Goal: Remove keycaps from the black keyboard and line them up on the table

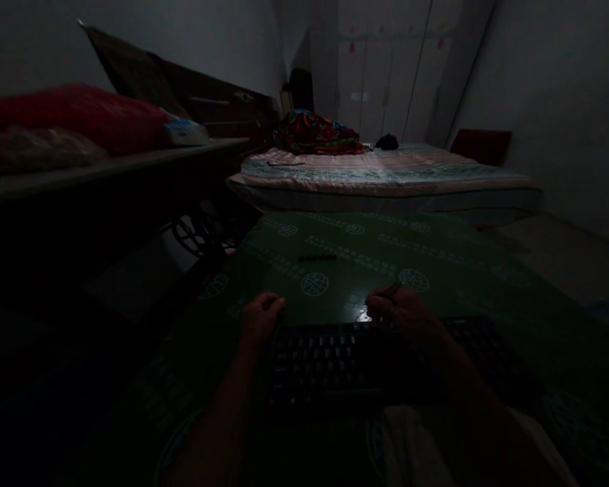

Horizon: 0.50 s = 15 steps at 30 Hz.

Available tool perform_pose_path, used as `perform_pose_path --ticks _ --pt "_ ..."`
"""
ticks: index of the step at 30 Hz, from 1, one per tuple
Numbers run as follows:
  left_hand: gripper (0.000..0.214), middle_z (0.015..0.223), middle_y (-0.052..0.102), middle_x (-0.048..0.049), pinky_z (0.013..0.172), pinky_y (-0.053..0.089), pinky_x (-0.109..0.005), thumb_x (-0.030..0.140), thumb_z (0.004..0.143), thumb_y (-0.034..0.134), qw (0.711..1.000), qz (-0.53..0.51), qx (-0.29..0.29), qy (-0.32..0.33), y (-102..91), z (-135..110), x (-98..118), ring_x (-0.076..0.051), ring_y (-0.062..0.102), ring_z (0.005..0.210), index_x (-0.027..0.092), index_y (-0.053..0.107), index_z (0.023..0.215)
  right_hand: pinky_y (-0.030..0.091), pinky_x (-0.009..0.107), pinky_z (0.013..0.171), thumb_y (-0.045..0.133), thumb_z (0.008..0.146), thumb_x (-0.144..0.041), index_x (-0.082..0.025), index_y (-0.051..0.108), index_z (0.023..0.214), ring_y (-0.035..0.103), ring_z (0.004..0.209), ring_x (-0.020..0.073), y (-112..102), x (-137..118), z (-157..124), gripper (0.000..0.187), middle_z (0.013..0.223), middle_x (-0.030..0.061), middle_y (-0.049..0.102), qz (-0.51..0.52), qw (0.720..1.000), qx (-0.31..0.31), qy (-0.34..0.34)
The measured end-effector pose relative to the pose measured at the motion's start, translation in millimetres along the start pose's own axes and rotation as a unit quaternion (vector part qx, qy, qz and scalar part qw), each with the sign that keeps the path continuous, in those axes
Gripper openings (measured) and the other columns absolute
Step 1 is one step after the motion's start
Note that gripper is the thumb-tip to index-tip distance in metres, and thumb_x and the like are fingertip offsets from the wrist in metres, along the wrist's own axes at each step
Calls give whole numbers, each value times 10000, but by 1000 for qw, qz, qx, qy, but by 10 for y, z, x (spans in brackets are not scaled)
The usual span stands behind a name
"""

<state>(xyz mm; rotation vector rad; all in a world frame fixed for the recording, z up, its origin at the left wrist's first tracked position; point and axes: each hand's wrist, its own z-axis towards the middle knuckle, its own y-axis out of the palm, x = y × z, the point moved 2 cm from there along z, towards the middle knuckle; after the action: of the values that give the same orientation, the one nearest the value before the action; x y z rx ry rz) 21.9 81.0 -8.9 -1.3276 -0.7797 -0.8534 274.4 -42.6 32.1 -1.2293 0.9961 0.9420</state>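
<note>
A black keyboard [335, 365] lies on a green printed tabletop [345, 257] in a very dark room. My left hand [260, 318] rests at the keyboard's far left corner with its fingers curled in. My right hand [403, 310] sits over the keyboard's far edge, fingers pinched around a thin dark stick-like object [392, 292] that I cannot name. A small dark strip [317, 258] lies on the green surface beyond the keyboard.
A bed [386, 177] with a striped sheet and a colourful bundle of cloth [317, 132] stands beyond the table. At left, a dark shelf [111, 169] carries a red cushion [76, 115]. White wardrobe doors [386, 74] fill the back wall.
</note>
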Motion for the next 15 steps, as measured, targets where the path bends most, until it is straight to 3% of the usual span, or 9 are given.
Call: perform_pose_path --ticks 8,15 --pt "245 660 659 -13 588 465 -249 395 597 560 999 35 -3 17 0 -2 5 -176 615 647 177 601 702 370 188 473 475 784 -409 -152 557 679 487 501 87 40 68 -8 290 571 -9 534 -19 998 -21 -65" --pt "256 635 649 -15 570 465 -252 399 614 555 1000 -14 -3 -2 5 0 -30 -162 604 590 166 595 714 376 201 505 443 797 -435 -159 539 667 482 532 101 62 31 -28 319 583 -5 514 -67 994 -23 -86"
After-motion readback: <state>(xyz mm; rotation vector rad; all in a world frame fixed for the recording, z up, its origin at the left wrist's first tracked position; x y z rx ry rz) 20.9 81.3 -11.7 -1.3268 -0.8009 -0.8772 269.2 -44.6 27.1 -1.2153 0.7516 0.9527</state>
